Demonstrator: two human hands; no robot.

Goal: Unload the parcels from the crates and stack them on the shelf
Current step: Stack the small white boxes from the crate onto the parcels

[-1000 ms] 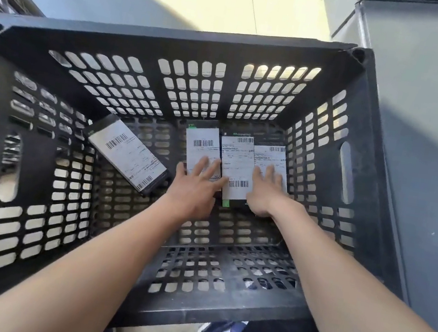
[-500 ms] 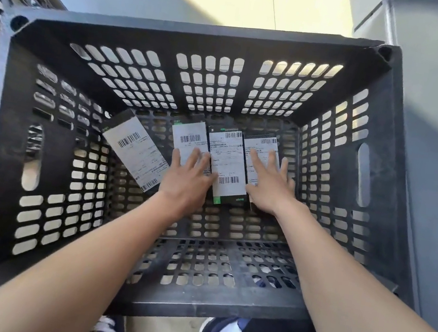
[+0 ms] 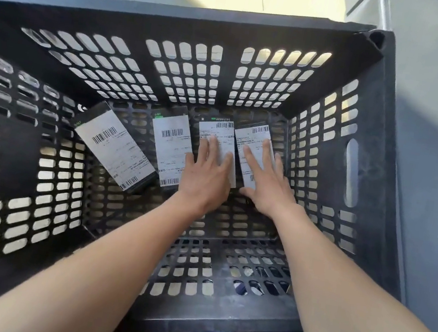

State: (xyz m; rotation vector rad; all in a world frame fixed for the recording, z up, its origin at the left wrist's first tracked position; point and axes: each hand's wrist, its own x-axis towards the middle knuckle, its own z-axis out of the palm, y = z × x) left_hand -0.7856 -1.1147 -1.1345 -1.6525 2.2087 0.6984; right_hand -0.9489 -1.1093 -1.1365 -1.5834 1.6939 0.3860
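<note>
While four labelled parcels point(image 3: 169, 152) lie flat along the far edge of the black crate point(image 3: 177, 20), the left hand point(image 3: 206, 175) and right hand point(image 3: 267, 186) rest on the two nearest the far right corner, fingers straight and spread, gripping nothing. They look light, stiff and slick-faced; taking them by the long edges seems safest. Their thickness and the shelf are out of sight.

The crate point(image 3: 377, 173) is open at the top and both arms reach in there. Its four perforated walls close the sides. Four parcels point(image 3: 170, 149) lie along the far wall; the near half of the floor point(image 3: 198, 251) is bare.
</note>
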